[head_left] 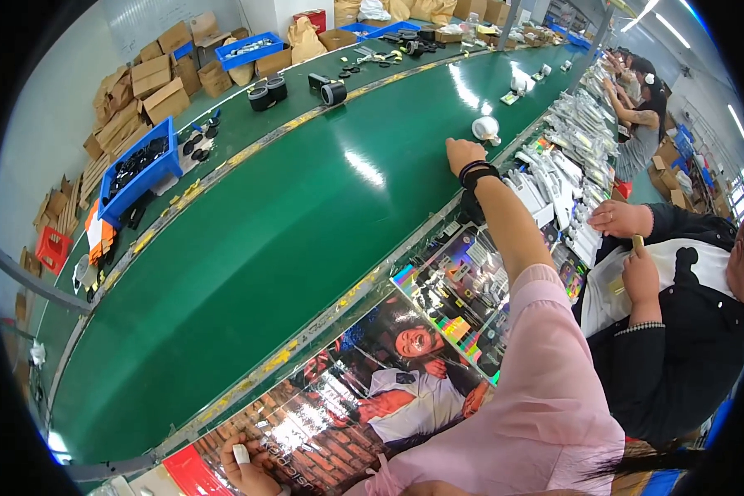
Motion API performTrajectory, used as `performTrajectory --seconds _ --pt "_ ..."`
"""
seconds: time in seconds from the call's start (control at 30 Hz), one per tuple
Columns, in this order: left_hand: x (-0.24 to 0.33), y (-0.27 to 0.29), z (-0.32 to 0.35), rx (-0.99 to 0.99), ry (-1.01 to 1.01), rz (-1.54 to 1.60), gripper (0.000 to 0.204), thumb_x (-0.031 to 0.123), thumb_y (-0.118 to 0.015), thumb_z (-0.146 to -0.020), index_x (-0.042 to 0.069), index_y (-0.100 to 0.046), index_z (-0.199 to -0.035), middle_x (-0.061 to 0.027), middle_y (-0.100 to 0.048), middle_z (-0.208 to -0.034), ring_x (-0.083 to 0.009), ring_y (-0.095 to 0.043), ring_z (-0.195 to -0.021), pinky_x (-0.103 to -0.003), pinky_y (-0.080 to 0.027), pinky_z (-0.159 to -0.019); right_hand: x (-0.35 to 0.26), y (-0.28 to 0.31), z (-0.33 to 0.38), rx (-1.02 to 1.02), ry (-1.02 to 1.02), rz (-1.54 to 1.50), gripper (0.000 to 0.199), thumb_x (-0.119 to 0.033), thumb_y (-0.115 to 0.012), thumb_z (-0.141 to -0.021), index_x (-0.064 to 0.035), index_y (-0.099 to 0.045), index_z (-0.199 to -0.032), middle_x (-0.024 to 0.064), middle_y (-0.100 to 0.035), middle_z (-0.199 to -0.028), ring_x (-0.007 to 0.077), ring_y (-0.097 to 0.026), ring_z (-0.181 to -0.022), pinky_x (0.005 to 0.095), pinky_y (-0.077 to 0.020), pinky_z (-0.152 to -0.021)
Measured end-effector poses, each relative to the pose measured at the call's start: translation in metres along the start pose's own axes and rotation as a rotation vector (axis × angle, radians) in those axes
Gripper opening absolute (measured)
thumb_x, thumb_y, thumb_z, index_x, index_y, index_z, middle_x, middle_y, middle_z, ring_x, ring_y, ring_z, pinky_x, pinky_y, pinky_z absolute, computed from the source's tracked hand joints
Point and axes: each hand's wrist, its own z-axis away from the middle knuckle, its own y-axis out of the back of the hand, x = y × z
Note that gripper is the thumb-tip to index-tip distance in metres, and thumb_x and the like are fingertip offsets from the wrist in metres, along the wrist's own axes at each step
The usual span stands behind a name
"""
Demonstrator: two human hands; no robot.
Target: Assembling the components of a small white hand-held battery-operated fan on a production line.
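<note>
**Right hand out on the green belt, left hand low on the poster**

Across the green conveyor belt (248, 248), the person's right hand (463, 153) stretches far out, arm nearly straight in its pink sleeve (546, 372), with dark bands at the wrist. Its fingers curl down onto the belt and seem to grasp nothing; whether they press on some small part beneath them I cannot tell. A small white round part (486, 128) lies on the belt just beyond the hand, close but apart from it. The left hand (248, 471) rests off the near edge of the belt, on the glossy printed poster (372, 388) that covers the bench, and pinches a small white piece (240, 454) between its fingers.

A reach this long is best done, I judge, with the wrist kept low and the fingers closing round the white part from above, so it is not nudged onward along the belt.

Room is generous: the belt around the right hand is bare, with black tape rolls (266, 93) at its far edge and a blue bin (139, 169) beyond that. Along the belt's near edge, packed rows of white parts (554, 178) crowd the rail, and a neighbouring worker's hands (620, 219) work just beside them, so the arm's way back is tighter than its way out.
</note>
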Motion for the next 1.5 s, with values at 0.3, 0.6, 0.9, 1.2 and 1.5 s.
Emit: performTrajectory --seconds 0.3,0.6,0.9,1.2,1.5 --pt "0.024 -0.020 0.027 0.188 -0.363 0.024 0.023 0.006 -0.041 -0.093 0.003 -0.060 -0.106 -0.0086 -0.064 -0.083 -0.0106 -0.057 -0.059 -0.018 -0.040 -0.049 -0.101 0.051 0.064 0.228 0.448 -0.273 0.017 -0.003 -0.056 -0.081 -0.0034 -0.056 -0.098 0.0167 -0.066 -0.095 0.0335 -0.069 -0.083 0.0415 -0.0567 -0.069" --pt "0.025 -0.025 0.050 -0.041 -0.357 0.228 0.026 0.008 -0.052 -0.095 0.000 -0.057 -0.119 -0.0137 -0.063 -0.111 -0.0189 -0.067 -0.083 -0.028 -0.058 -0.062 -0.185 0.135 0.196 0.339 0.783 -0.638 0.024 -0.005 -0.058 -0.080 -0.0058 -0.057 -0.105 0.0155 -0.064 -0.090 0.0336 -0.066 -0.076 0.0435 -0.0541 -0.066" --pt "0.025 -0.037 0.042 -0.619 0.069 0.375 0.055 0.038 -0.050 -0.098 -0.005 -0.048 -0.132 -0.0198 -0.058 -0.127 -0.0257 -0.064 -0.102 -0.041 -0.058 -0.080 -0.208 0.187 0.328 0.203 1.028 -0.872 0.033 -0.005 -0.062 -0.084 -0.0066 -0.056 -0.116 0.0140 -0.061 -0.089 0.0346 -0.062 -0.068 0.0420 -0.0508 -0.058" --pt "0.021 -0.072 0.030 -0.818 0.260 0.553 0.069 0.055 -0.045 -0.096 0.000 -0.045 -0.136 -0.0187 -0.052 -0.136 -0.0294 -0.057 -0.119 -0.047 -0.046 -0.101 -0.215 0.184 0.393 0.163 1.161 -0.818 0.038 -0.006 -0.064 -0.082 -0.0075 -0.056 -0.119 0.0088 -0.055 -0.083 0.0275 -0.061 -0.064 0.0366 -0.0495 -0.053" --pt "0.019 -0.105 0.001 -0.830 0.240 0.593 0.042 0.032 -0.045 -0.100 0.001 -0.052 -0.128 -0.0160 -0.064 -0.115 -0.0256 -0.063 -0.106 -0.039 -0.052 -0.090 -0.216 0.172 0.392 0.208 1.252 -0.781 0.036 -0.009 -0.065 -0.080 -0.0070 -0.058 -0.116 0.0097 -0.061 -0.084 0.0242 -0.062 -0.065 0.0355 -0.0492 -0.056"
